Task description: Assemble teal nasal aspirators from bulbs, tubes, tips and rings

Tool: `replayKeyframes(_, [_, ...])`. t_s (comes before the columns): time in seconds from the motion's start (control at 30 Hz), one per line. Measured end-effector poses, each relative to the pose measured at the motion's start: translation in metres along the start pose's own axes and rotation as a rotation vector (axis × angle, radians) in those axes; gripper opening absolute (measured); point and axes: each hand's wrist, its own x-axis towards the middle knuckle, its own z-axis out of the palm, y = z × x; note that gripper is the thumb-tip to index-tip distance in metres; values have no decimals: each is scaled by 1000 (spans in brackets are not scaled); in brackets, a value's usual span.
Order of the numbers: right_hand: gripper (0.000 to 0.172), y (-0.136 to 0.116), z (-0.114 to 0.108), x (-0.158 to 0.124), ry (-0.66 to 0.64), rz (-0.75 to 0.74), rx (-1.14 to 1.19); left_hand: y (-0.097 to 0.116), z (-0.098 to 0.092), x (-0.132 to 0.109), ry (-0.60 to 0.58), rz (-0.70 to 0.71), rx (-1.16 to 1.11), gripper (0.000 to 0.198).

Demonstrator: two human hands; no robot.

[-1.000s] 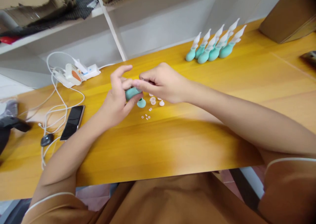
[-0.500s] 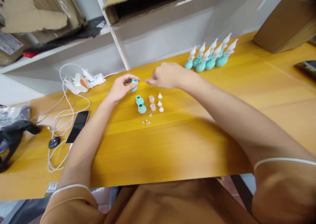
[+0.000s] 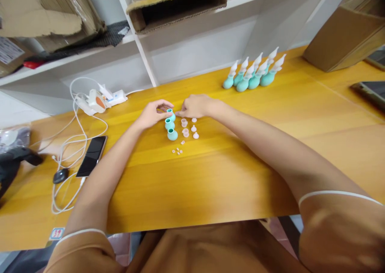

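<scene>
My left hand (image 3: 157,113) has its thumb and fingers around a small teal rubber bulb (image 3: 171,115) with an open round mouth. Directly in front of it stand a second teal bulb (image 3: 169,124) and a third one (image 3: 172,134), both mouth up. My right hand (image 3: 196,106) is curled closed just right of the held bulb; whatever its fingertips may pinch is hidden. Below it sit two translucent pink cups, a far cup (image 3: 184,122) and a near cup (image 3: 185,132). Several pale pointed caps (image 3: 193,128) form a column beside them. Tiny pink rings (image 3: 181,151) lie nearer me.
Several teal bulbs with white pointed nozzles (image 3: 254,79) stand at the back right, near a cardboard box (image 3: 343,36). To the left are a phone (image 3: 92,156), white cables (image 3: 64,152) and a power strip (image 3: 117,98). A shelf with a cardboard box (image 3: 180,8) overhangs the back.
My left hand has brought its bulb down and right, into line behind the other two. My right hand has come lower, close beside that bulb. The view has shifted slightly.
</scene>
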Motion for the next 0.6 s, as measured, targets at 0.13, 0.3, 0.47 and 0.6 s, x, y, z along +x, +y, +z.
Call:
replayKeyframes(0.13, [77, -2, -2, 0, 7, -23, 15, 2, -12, -1, -2, 33, 74, 46])
replayKeyframes(0.3, [61, 35, -36, -22, 293, 10, 47, 2, -20, -1, -25, 49, 96, 49])
replayKeyframes(0.47, [47, 100, -74, -53, 528, 362, 13, -1, -17, 0, -36, 57, 62, 46])
replayKeyframes(0.6, [40, 129, -72, -56, 596, 515, 9, 0, -14, 0, -23, 60, 69, 40])
